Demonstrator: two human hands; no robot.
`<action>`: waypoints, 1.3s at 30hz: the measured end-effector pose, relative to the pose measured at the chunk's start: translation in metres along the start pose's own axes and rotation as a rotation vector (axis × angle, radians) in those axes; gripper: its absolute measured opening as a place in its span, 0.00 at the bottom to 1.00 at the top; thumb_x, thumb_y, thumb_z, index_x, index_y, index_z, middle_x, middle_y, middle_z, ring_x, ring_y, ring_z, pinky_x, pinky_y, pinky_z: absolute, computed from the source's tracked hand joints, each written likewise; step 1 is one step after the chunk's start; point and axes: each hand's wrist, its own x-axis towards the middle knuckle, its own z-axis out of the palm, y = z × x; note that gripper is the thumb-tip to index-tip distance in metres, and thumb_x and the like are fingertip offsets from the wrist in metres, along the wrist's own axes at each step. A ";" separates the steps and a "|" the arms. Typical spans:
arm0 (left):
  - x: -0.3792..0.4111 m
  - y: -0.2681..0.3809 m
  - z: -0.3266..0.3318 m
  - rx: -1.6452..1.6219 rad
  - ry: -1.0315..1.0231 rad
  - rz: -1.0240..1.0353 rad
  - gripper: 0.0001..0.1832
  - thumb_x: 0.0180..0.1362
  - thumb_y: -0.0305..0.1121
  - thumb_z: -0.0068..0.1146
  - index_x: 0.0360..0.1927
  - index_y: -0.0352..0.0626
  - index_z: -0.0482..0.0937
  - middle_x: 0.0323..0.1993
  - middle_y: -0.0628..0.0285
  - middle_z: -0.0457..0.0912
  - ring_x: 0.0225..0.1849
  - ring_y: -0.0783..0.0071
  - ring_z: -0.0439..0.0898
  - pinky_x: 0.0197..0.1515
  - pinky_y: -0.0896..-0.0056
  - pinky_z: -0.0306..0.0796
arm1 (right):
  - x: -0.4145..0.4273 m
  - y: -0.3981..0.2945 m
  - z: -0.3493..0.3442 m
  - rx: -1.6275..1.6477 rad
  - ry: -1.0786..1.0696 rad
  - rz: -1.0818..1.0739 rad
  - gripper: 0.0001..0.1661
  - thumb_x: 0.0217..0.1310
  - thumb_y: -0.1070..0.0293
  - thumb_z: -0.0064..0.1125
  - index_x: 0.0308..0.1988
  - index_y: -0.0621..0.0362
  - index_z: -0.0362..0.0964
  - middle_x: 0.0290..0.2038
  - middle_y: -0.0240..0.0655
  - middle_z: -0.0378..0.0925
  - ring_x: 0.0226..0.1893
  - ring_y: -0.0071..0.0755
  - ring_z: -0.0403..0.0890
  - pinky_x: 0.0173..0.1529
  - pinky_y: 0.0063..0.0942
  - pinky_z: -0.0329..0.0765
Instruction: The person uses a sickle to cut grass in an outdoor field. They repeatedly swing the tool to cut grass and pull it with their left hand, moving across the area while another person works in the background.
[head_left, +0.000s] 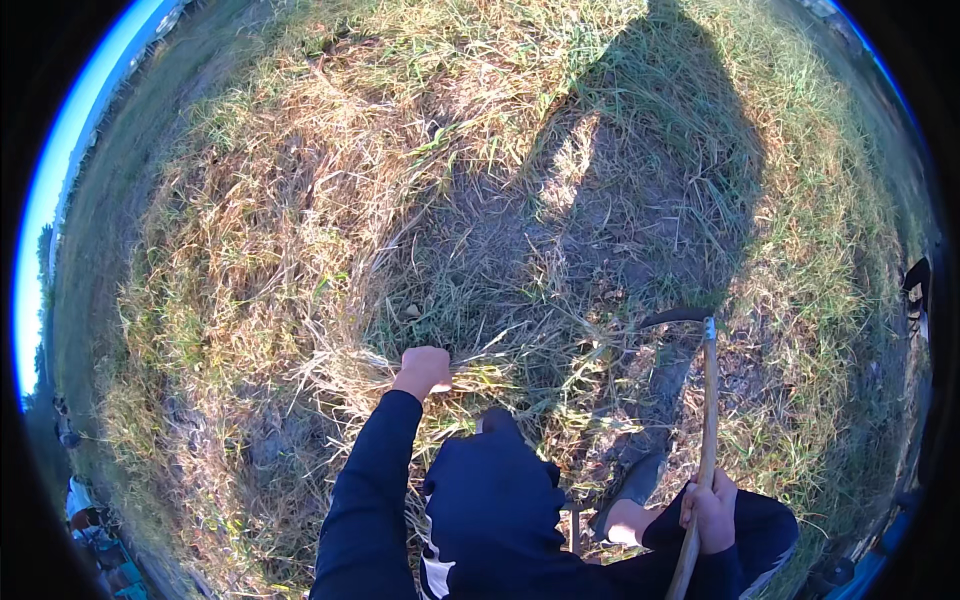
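My left hand (424, 370) is closed around a bundle of cut grass (480, 375) low over the ground, stalks sticking out on both sides of the fist. In my right hand (711, 510) is the wooden handle of a sickle (709, 390), held upright in the view at the lower right. Its dark curved blade (675, 316) points left from a metal collar at the handle's top, above the grass. My fingers on the left are partly hidden by the back of the hand.
Dry and green grass (300, 195) covers the ground around me, with bare soil (637, 225) showing within my shadow. My shoe (637, 480) stands left of the sickle handle. Part of a low stand or stool (574, 525) shows beside my leg. Several indistinct objects lie at the lower left rim.
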 end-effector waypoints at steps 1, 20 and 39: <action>-0.017 -0.006 -0.004 -0.030 -0.022 -0.023 0.19 0.50 0.40 0.67 0.45 0.46 0.92 0.46 0.51 0.91 0.52 0.53 0.89 0.53 0.50 0.82 | -0.001 0.001 -0.004 0.004 0.010 0.001 0.14 0.61 0.67 0.58 0.40 0.65 0.66 0.19 0.34 0.71 0.13 0.24 0.71 0.17 0.24 0.71; -0.157 -0.084 0.051 -0.488 0.608 -0.553 0.25 0.49 0.30 0.56 0.54 0.49 0.87 0.42 0.47 0.89 0.48 0.43 0.87 0.51 0.45 0.79 | -0.029 0.030 -0.042 0.117 0.032 0.041 0.11 0.68 0.67 0.59 0.38 0.63 0.68 0.22 0.32 0.72 0.15 0.22 0.74 0.19 0.24 0.72; -0.469 -0.262 0.301 -0.205 -0.017 -1.143 0.25 0.59 0.36 0.66 0.58 0.34 0.82 0.55 0.45 0.86 0.56 0.45 0.84 0.58 0.50 0.78 | -0.017 0.026 -0.034 0.360 -0.017 0.091 0.10 0.69 0.68 0.60 0.39 0.62 0.70 0.25 0.32 0.74 0.18 0.21 0.75 0.20 0.24 0.73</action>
